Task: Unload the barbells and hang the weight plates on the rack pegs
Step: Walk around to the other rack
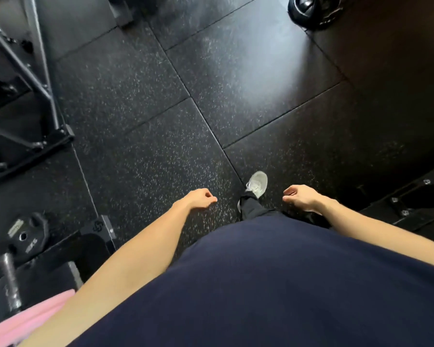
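Black rubber floor tiles (pixel 140 136) flecked with pale specks fill most of the view, their seams running diagonally, with a patch of glare on the tiles toward the top. The person looks straight down past a dark navy shirt (pixel 273 284), both bare forearms reaching forward over the floor. The left hand (pixel 198 199) hangs loosely curled, fingers bent inward and holding nothing. The right hand (pixel 301 196) is likewise half curled with the fingertips tucked under, and it is empty too. Between the hands, a grey sneaker (pixel 257 184) rests on the floor below a dark trouser leg.

At the lower left, a small black weight plate (pixel 26 237) sits beside a knurled steel bar end (pixel 10 281); whether the plate is on the bar or just next to it cannot be told. A pink cloth (pixel 30 319) shows at the bottom left corner. Black steel frame tubes (pixel 30 78) of a rack stand along the left edge. Another dark round plate (pixel 311 8) lies at the top right, well apart from both hands.
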{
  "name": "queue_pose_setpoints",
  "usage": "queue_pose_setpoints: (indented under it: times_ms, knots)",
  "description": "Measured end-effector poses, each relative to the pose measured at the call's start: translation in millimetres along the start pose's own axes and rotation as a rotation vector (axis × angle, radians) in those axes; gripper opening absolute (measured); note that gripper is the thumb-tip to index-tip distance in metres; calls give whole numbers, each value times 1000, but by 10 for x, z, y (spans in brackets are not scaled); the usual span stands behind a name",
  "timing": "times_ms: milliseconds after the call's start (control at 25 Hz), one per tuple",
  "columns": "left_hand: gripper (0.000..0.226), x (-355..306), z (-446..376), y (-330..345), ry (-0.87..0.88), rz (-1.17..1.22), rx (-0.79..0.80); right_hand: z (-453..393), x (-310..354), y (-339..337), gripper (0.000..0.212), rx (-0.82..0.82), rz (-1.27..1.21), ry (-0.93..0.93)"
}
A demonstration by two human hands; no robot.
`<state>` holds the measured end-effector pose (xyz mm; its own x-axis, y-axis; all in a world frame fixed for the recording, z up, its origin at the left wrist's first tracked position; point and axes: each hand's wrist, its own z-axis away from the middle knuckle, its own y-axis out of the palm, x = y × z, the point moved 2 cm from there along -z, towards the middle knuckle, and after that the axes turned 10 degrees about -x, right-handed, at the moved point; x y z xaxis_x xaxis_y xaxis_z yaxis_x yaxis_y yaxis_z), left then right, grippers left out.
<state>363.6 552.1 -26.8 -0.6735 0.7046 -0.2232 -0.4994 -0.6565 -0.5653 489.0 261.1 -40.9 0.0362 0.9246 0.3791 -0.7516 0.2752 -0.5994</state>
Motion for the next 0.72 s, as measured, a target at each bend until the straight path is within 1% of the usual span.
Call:
queue_pose_setpoints:
  times_ms: [120,280,400,520,640,720]
  knots:
    - [38,-598,-492,-623,29,-50,-5,-559,136,-655,40,-13,-57,35]
    - [32,-1401,-1103,-1399,94,-59,-73,-1164,224,-1521,39,-61,-144,101]
    - [35,-2028,-1580,-1882,157,-110,-36,-1571,228,-2013,38,-68,-227,145]
    - [38,-2566,-2092,-2266,221,-247,48,-1986,228,-2399,36,-77,-279,204]
    - [39,-3151,-2769,-2726,259,-334,126,-2494,218,-2871,35,-116,-337,295]
    - [41,-3623,-3215,-3124,293,-390,143,-2803,212,-3244,34,-147,-383,372]
